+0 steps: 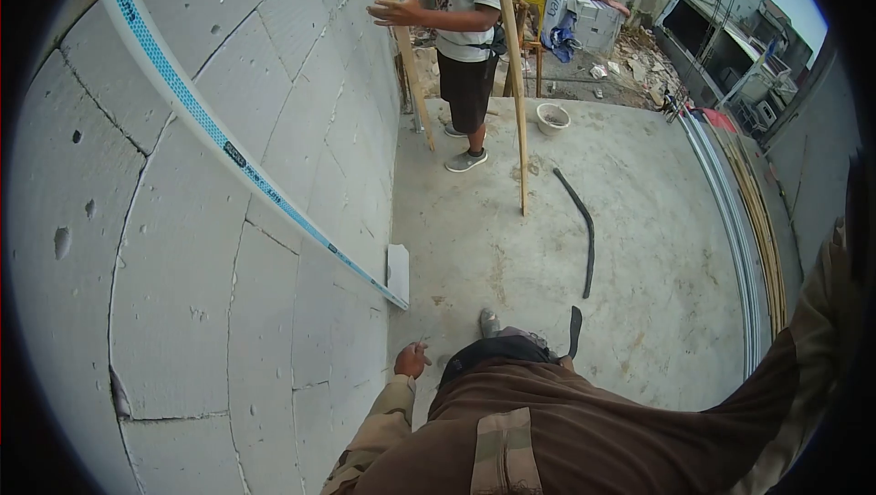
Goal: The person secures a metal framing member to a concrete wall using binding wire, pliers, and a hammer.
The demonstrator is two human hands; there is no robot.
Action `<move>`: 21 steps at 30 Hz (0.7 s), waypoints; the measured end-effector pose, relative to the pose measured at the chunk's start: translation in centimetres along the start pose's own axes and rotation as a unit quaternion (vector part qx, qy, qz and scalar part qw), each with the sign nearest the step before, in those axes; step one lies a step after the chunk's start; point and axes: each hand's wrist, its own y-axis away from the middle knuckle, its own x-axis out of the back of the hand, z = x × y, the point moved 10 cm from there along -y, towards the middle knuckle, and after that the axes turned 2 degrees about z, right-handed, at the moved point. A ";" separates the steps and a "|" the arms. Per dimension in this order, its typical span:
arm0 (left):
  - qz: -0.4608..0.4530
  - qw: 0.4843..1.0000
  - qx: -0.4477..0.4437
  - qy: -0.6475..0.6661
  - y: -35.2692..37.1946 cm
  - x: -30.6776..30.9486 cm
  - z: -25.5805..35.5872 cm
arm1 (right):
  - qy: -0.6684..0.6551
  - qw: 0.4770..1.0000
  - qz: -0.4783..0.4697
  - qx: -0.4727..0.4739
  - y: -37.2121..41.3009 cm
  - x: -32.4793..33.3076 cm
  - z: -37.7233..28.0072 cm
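My left hand (412, 360) hangs low by the block wall (265, 312), fingers loosely curled and apart, with nothing seen in it. My right sleeve (812, 312) rises along the right edge; the hand at its end is lost in the dark rim. Beyond my left hand, a long white strip with a blue patterned band (233, 153) slants from the upper left to the floor. Its foot is by a pale block piece (398, 269) at the wall's base. At my waist a dark curved blade (575, 331) sticks out; how it is held is hidden.
Another person (470, 20) stands ahead beside the wall, one hand raised near a bamboo pole (401, 39). A second pole (514, 84) slants to the floor. A black hose-like length (584, 221) and a bucket (552, 118) are on the concrete. Metal lengths (730, 221) lie at right.
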 end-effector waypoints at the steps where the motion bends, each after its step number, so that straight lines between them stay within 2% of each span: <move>1: 0.004 1.000 -0.004 0.009 -0.6 -0.3 0.2 | -0.004 1.000 -0.003 -0.003 0.5 0.4 -0.7; 5: 0.038 0.997 -0.039 0.048 -1.2 -1.0 0.9 | -0.051 0.995 0.008 -0.091 5.7 3.2 -0.9; 7: 0.037 0.997 -0.045 0.059 -1.8 -1.2 1.1 | -0.097 0.964 0.035 -0.244 12.6 3.5 2.0; 8: 0.045 0.991 -0.039 0.123 -2.2 -1.0 0.6 | -0.103 0.917 0.067 -0.378 19.0 3.0 4.6; 9: 0.053 0.980 -0.032 0.189 -2.7 -0.9 0.5 | -0.097 0.848 0.106 -0.509 26.2 2.1 6.5; 10: 0.039 0.983 -0.032 0.179 -2.8 -0.6 1.1 | -0.039 0.730 0.103 -0.674 35.3 -0.2 7.4; 11: 0.057 0.966 -0.013 0.251 -2.5 0.9 1.7 | 0.001 0.642 0.067 -0.764 42.6 -2.3 6.4; 12: 0.074 0.944 0.008 0.321 -2.0 2.3 2.3 | -0.006 0.584 0.035 -0.811 50.7 -3.7 4.9; 14: 0.096 0.930 -0.032 0.352 -1.4 5.3 4.5 | -0.031 0.467 0.027 -0.883 63.8 -5.3 0.1; 16: 0.105 0.934 -0.013 0.342 -0.4 7.8 6.3 | -0.009 0.368 -0.003 -0.930 71.1 -4.7 -5.2; 18: 0.115 0.949 -0.025 0.291 -0.1 9.3 7.2 | -0.008 0.379 -0.036 -0.925 73.9 -4.0 -7.2; 19: 0.108 0.952 -0.024 0.286 0.8 8.6 9.8 | -0.005 0.373 -0.031 -0.927 74.3 -3.5 -7.3; 21: 0.189 0.903 -0.099 0.372 3.2 9.4 15.4 | -0.012 0.453 -0.036 -0.891 73.5 -4.0 -5.8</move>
